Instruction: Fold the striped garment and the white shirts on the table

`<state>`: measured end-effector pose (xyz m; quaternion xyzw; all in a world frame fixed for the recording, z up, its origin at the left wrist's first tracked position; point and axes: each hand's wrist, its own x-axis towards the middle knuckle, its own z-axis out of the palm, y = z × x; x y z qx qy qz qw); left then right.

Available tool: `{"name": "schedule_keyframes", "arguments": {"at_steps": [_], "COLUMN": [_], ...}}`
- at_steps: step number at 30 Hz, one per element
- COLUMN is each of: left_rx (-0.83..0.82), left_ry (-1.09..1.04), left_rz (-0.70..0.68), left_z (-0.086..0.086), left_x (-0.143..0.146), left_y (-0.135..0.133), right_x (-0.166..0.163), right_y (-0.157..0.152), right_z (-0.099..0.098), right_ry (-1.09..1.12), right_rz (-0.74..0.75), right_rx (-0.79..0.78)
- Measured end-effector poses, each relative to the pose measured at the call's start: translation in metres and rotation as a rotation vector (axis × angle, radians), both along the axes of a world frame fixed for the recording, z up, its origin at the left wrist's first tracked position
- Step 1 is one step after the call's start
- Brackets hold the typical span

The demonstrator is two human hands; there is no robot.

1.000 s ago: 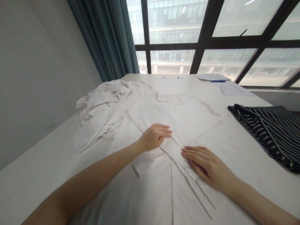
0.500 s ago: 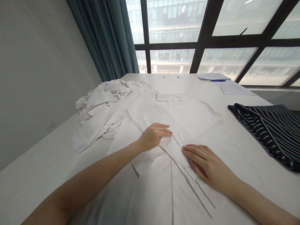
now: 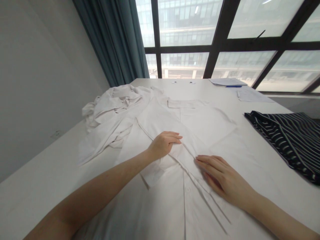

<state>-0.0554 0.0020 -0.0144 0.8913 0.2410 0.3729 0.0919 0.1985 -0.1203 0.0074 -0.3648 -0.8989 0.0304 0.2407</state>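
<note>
A white shirt (image 3: 162, 180) lies spread on the white table, its collar (image 3: 181, 103) toward the far side and its button front running toward me. One part of it is folded diagonally across the front. My left hand (image 3: 165, 144) rests on this folded part near the middle, fingers stretched out and lying on the cloth. Lower and to the right, my right hand (image 3: 220, 176) lies along the fold's edge, its fingers extended flat and its thumb lower, partly in shadow. Neither hand visibly pinches the cloth.
A heap of crumpled white clothing (image 3: 120, 100) sits at the far left, against the shirt. A black striped garment (image 3: 287, 136) lies folded at the right. Papers (image 3: 252, 95) and a blue pen (image 3: 233, 86) are at the back right, before the windows. A blue-green curtain (image 3: 117, 40) hangs behind.
My left fingertips have drawn back very slightly to the left on the cloth. My right hand and the shirt look the same; the view has shifted a little.
</note>
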Motion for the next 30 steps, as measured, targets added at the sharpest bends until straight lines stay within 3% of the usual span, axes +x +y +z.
{"name": "schedule_keyframes", "arguments": {"at_steps": [10, 12, 18, 26, 30], "left_rx": [-0.074, -0.053, 0.021, 0.079, 0.081], "left_ry": [0.002, 0.021, 0.247, 0.242, 0.246], "left_rz": [0.15, 0.113, -0.218, -0.175, -0.177], "left_z": [0.003, 0.005, 0.012, 0.013, 0.014], "left_x": [0.001, 0.001, 0.002, 0.002, 0.001], "left_y": [-0.001, -0.003, -0.011, -0.015, -0.016], "right_x": [0.001, 0.002, 0.003, 0.005, 0.01], "right_y": [0.001, 0.0, 0.001, 0.004, 0.005], "right_z": [0.002, 0.002, 0.001, 0.004, -0.001], "right_ry": [-0.012, -0.006, 0.006, 0.159, 0.214], "right_rz": [0.073, 0.079, 0.074, 0.037, -0.085], "right_rx": [-0.033, -0.036, -0.033, -0.147, -0.221]}}
